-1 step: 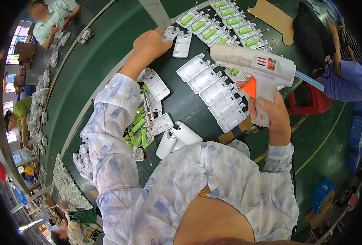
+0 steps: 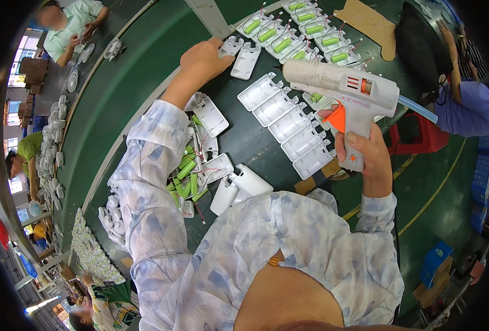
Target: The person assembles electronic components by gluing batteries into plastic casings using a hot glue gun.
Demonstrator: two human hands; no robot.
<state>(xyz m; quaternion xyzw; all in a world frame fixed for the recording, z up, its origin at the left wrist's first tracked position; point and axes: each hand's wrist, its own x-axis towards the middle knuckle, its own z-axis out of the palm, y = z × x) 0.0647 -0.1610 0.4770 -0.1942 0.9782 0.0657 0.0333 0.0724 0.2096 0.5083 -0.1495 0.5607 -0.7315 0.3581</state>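
Observation:
My right hand (image 2: 368, 149) is wrapped round the handle of a white hot glue gun (image 2: 360, 91) with an orange trigger. Its nozzle points left, over the table, and a bluish glue stick (image 2: 418, 108) sticks out behind. At the table's far side my left hand (image 2: 204, 59) is closed on a small white plastic shell (image 2: 230, 47); the fingertips are partly hidden. Touching or nearly touching that piece is another white shell half (image 2: 245, 62). Between my hands lies a slanting row of bare white shell halves (image 2: 286, 122).
Beyond the gun, shells with green battery cells (image 2: 283, 45) stand in rows. Loose green cells (image 2: 188, 168) with wires pile up by my left forearm, near white covers (image 2: 252, 179). A cardboard piece (image 2: 368, 25) and a red stool (image 2: 421, 135) are on the right. Co-workers sit around.
The white shell half beside my left hand has shifted slightly left and tilted. My right hand and the glue gun stay almost still.

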